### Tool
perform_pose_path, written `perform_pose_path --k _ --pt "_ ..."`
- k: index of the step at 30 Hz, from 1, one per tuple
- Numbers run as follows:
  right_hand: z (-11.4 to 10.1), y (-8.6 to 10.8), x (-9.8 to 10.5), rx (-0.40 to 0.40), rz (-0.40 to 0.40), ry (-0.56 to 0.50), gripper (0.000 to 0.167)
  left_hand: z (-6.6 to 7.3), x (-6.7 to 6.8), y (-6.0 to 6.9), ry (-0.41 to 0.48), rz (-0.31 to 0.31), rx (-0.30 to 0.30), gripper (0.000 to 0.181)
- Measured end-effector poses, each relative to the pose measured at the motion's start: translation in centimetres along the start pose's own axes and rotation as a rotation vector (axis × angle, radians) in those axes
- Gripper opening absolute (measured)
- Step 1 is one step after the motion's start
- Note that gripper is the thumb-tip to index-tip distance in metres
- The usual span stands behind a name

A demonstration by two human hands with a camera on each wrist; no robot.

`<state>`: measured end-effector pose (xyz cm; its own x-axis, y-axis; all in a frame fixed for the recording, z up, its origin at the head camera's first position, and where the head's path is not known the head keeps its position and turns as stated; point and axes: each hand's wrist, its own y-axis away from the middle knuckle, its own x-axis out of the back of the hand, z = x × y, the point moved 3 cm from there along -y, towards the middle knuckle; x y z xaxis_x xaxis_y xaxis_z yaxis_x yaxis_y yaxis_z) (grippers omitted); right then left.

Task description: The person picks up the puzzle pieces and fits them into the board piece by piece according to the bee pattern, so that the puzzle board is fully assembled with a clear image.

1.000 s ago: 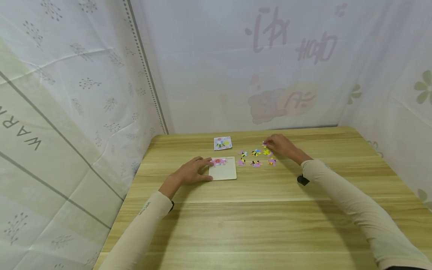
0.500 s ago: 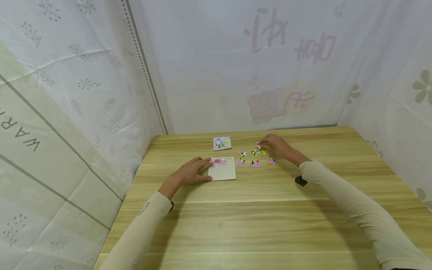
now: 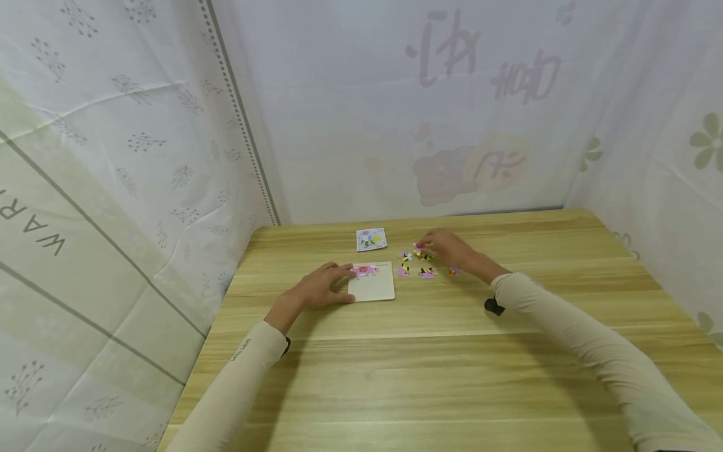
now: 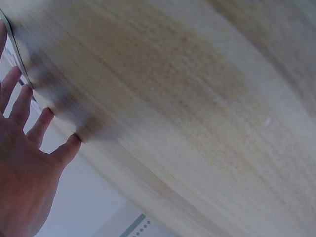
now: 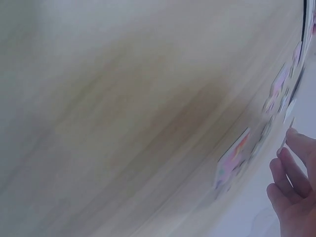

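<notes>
My left hand rests at the left edge of a pale square puzzle board, its fingers spread and touching the board and table. In the board's upper left lies a pink puzzle section with a round red shape. Between thumb and fingertips my right hand pinches a small pink-and-yellow puzzle piece, held just above loose pieces. In the right wrist view the right hand shows this piece edge-on. Loose puzzle pieces in pink, yellow and black lie right of the board; the right hand hides some of them.
A picture card with a bee-like drawing lies behind the board. The wooden table reaches to a patterned curtain at the back and sides.
My right hand has moved left with the pinched puzzle piece, from the far right of the loose pieces to above their left side. The left hand has stayed on the board.
</notes>
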<state>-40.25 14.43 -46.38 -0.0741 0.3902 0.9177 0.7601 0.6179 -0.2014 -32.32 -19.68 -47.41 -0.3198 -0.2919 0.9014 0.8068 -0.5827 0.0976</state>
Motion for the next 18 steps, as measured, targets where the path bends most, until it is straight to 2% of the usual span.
perform_pose_path --k 12,18 --pt "-2.2 -0.4 -0.7 0.069 0.005 -0.041 0.022 0.0 0.0 0.0 -0.01 -0.008 0.009 0.07" --pt "-3.2 -0.8 -1.2 0.128 0.02 -0.066 0.021 0.1 0.1 0.1 -0.008 -0.006 0.009 0.07"
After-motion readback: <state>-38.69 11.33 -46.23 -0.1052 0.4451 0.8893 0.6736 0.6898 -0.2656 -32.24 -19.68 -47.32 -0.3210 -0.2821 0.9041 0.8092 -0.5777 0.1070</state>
